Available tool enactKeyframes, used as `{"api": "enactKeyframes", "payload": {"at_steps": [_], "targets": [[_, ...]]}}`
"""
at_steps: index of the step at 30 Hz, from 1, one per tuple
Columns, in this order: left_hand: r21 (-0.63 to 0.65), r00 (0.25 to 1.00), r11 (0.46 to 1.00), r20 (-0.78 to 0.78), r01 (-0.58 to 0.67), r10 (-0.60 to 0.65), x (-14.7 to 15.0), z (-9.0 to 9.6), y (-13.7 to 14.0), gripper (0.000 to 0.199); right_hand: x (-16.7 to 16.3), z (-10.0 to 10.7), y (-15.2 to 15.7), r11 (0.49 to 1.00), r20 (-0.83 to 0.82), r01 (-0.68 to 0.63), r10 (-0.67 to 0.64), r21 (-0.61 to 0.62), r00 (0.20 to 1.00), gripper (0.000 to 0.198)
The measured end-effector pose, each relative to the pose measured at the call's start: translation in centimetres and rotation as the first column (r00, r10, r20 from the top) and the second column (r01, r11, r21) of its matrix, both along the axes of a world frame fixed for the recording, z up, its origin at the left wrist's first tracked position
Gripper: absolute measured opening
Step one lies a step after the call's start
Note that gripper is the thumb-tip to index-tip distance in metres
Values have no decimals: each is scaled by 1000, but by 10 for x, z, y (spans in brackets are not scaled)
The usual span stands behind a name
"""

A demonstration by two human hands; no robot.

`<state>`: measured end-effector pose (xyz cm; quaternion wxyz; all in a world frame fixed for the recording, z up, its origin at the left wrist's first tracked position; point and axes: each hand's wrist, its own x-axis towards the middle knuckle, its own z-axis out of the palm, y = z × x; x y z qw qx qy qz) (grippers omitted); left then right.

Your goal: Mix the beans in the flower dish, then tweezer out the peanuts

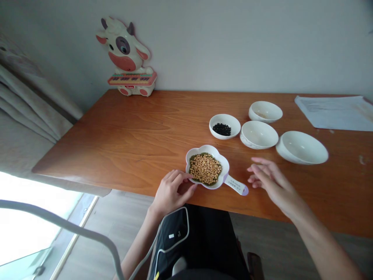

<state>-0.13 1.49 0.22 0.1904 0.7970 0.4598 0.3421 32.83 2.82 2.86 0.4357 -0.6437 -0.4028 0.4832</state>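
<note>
A white flower-shaped bowl with a lilac rim [225,163] and a printed handle [235,185] sits near the table's front edge. Inside are yellowish beans [205,168], with small green beans [192,160] showing around them. My left hand [173,189] grips the bowl's lower-left rim, fingertips at the edge and thumb below. Past the handle's end, my right hand [269,179] hovers with fingers apart and nothing in them. Behind the flower-shaped bowl stands a small white bowl [215,130] of black beans [222,129].
White round bowls stand at the right: a middle one [259,136], one behind it [265,111] with a little residue, and a larger one [303,147]. A paper sheet [338,111] lies back right. A cow toy keyboard [131,79] stands back left. A grey cable [87,233] crosses the lower left.
</note>
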Motion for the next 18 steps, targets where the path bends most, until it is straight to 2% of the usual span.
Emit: {"api": "enactKeyframes", "payload": {"at_steps": [2,3,6,9,13,18], "targets": [[-15,1000,1000,7,1,-1,0,0,0,17,-12,-3,-16,979,126,-196,202,-59,971,61],[-24,1000,1000,15,1,-1,-1,0,0,17,-17,-4,-22,959,137,-267,278,-95,951,61],[-61,997,998,68,-16,20,-2,-1,-2,22,-32,-8,-28,915,34,-369,379,-165,925,62],[-118,985,992,161,-45,64,-4,-4,-4,27,-43,-10,-25,902,-139,-388,367,-189,920,61],[-158,961,985,253,-73,112,-6,-9,-4,29,-50,-9,-23,938,-336,-305,237,-167,912,61],[-184,936,979,323,-85,141,-9,-15,-4,31,-56,-6,-31,967,-320,-221,171,-128,932,59]]}}
